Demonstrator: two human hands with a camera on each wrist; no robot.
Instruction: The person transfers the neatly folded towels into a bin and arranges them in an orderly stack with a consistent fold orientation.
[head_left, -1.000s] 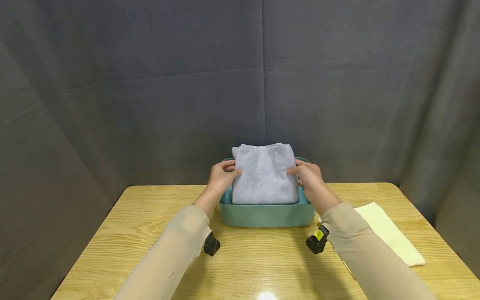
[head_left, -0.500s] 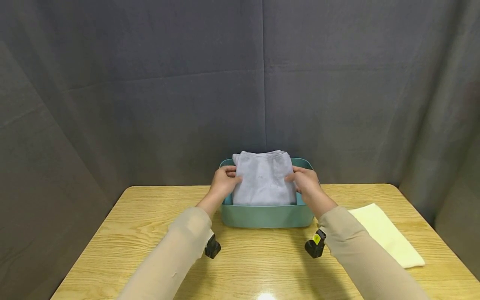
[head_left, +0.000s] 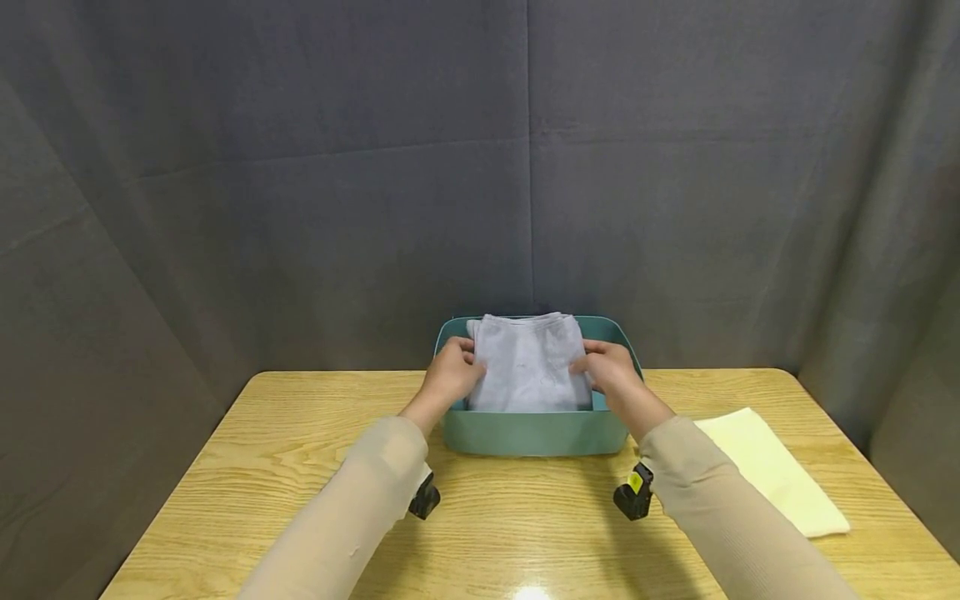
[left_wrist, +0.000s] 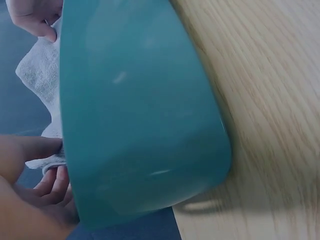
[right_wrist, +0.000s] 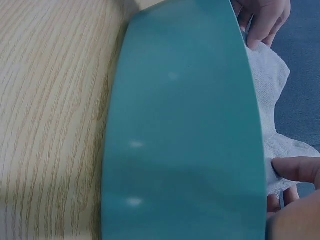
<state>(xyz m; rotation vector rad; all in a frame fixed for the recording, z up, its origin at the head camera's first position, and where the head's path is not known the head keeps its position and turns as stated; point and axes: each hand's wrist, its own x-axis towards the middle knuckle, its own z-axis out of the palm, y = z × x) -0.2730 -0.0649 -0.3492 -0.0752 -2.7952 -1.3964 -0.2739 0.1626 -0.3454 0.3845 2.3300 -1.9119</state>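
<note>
A folded pale grey towel leans inside a teal bin, its top edge near the bin's back rim. My left hand pinches the towel's left edge, thumb in front and fingers behind. At the opposite edge, my right hand pinches it the same way. In the left wrist view, the thumb and fingers of the left hand hold the cloth beyond the bin wall. The right wrist view shows the right hand gripping the cloth over the rim; the lower part of the towel is hidden by the bin.
On the wooden table, a pale yellow folded cloth lies to the right, partly behind the right sleeve. A dark grey curtain hangs right behind the table's back edge and along both sides.
Both hands have lowered the towel deeper into the bin, its top edge dropping from well above the back rim to about level with it. The hands still hold its sides.
</note>
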